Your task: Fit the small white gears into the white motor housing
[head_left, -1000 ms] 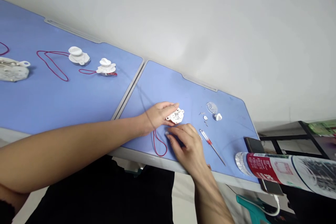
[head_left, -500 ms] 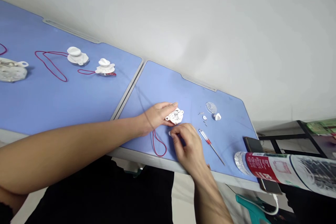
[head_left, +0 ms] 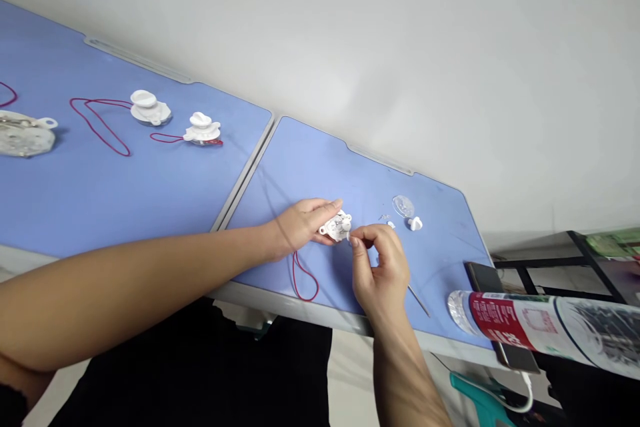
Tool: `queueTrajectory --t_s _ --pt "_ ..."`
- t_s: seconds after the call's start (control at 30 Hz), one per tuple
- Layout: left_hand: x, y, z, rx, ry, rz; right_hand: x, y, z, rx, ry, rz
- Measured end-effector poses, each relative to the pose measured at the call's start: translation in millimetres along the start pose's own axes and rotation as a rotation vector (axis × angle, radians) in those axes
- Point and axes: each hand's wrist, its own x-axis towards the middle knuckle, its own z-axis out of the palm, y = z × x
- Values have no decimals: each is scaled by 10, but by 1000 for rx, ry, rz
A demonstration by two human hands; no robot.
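Note:
My left hand (head_left: 306,221) grips a white plastic casing (head_left: 336,225) whose inner mechanism faces up. A red cord loop (head_left: 305,278) hangs below that hand and lies on the blue table. My right hand (head_left: 383,263) is just to the right of the casing, thumb and forefinger pinched on a small white disc-like part (head_left: 349,236). That part is close to the casing's edge; whether they touch I cannot tell. Right of the hands lie a clear round cover (head_left: 403,205), a white knob (head_left: 415,223) and a few tiny metal pieces (head_left: 385,217).
A screwdriver shaft (head_left: 419,301) shows beyond my right hand, its handle hidden. A large bottle (head_left: 530,323) lies over a phone (head_left: 483,277) at the right. Two white knobbed units (head_left: 150,108) with red cords and a clear-cased one (head_left: 25,135) are on the left table.
My right hand has moved right and slightly up, bringing the small white part beside the casing's right edge. It now covers the screwdriver's handle. My left hand has barely shifted.

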Motion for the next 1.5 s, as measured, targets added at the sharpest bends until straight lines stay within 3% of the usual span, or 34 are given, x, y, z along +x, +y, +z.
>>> queueTrajectory --t_s 0.43,0.97,1.17,1.5 --pt "15 -35 -14 34 -82 4 41 81 45 -30 -126 -32" --pt "-26 -16 -16 99 -147 16 3 88 50 -118 -143 -84" --pt "-16 -32 -13 58 -146 -12 12 76 48 -54 -153 -111" --pt "-7 -35 -7 37 -125 -39 -6 103 33 -14 -136 -35"
